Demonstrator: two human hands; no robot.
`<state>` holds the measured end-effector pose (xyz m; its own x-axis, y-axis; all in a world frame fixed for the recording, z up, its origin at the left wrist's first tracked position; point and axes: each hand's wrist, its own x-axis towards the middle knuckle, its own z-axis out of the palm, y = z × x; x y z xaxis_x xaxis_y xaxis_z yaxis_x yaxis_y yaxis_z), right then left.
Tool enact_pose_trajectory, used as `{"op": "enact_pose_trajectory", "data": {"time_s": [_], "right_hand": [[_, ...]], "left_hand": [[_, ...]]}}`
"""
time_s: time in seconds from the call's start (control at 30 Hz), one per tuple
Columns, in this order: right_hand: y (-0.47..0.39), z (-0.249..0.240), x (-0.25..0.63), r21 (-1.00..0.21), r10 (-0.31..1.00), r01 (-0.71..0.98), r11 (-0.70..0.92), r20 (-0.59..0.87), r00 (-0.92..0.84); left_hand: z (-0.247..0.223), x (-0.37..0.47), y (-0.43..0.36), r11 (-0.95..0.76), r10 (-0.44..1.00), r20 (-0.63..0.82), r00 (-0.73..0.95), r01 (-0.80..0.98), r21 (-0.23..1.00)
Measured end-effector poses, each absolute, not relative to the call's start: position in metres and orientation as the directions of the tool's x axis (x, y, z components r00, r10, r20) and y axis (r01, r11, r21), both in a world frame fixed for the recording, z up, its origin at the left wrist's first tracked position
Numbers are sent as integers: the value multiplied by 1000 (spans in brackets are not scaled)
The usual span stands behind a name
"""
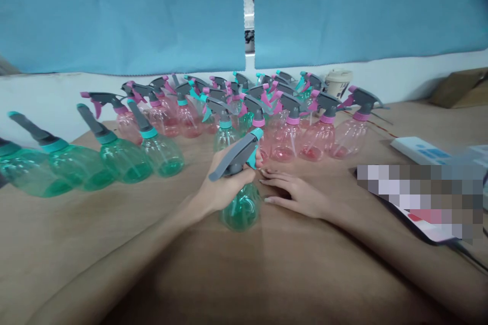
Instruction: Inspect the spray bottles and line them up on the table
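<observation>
My left hand (224, 185) is wrapped round the neck of a green spray bottle (241, 209) with a grey and teal trigger head, at the middle of the table. Part of the neck is hidden by the fingers. Just right of that bottle, my right hand (295, 193) rests with its fingers stretched out on the tabletop, holding nothing. Beyond both hands stand pink spray bottles (284, 142) with pink and grey heads. Another spray bottle (224, 134) with a teal collar is partly behind my left hand.
Several green spray bottles (125, 160) line the left side of the brown table (183, 274). A phone (430, 228), partly blurred out, lies at right near a white box (419, 150). A paper cup (338, 84) and a cardboard box (461, 89) stand at the back.
</observation>
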<state>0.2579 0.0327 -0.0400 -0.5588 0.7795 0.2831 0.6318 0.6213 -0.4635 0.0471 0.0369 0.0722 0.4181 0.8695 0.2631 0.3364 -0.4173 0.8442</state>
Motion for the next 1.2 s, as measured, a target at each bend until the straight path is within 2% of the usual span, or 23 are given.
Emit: {"op": "enact_pose_trajectory", "data": {"time_s": [0.13, 0.3, 0.43, 0.87, 1.2], "right_hand": [[32, -39, 259, -461, 778, 631, 624, 287, -559], [32, -40, 259, -461, 786, 641, 614, 276, -554], [33, -42, 260, -478, 786, 628, 613, 288, -548], [32, -40, 259, -465, 786, 639, 613, 278, -552], [32, -40, 259, -471, 784, 634, 614, 271, -558]], "left_hand": [[75, 48, 37, -417, 851, 288, 440, 232, 879], [70, 47, 37, -398, 892, 275, 359, 334, 854], [63, 48, 37, -425, 899, 330, 288, 394, 815], [60, 50, 39, -468, 875, 378, 303, 330, 820], [61, 47, 40, -477, 868, 354, 349, 382, 792]]}}
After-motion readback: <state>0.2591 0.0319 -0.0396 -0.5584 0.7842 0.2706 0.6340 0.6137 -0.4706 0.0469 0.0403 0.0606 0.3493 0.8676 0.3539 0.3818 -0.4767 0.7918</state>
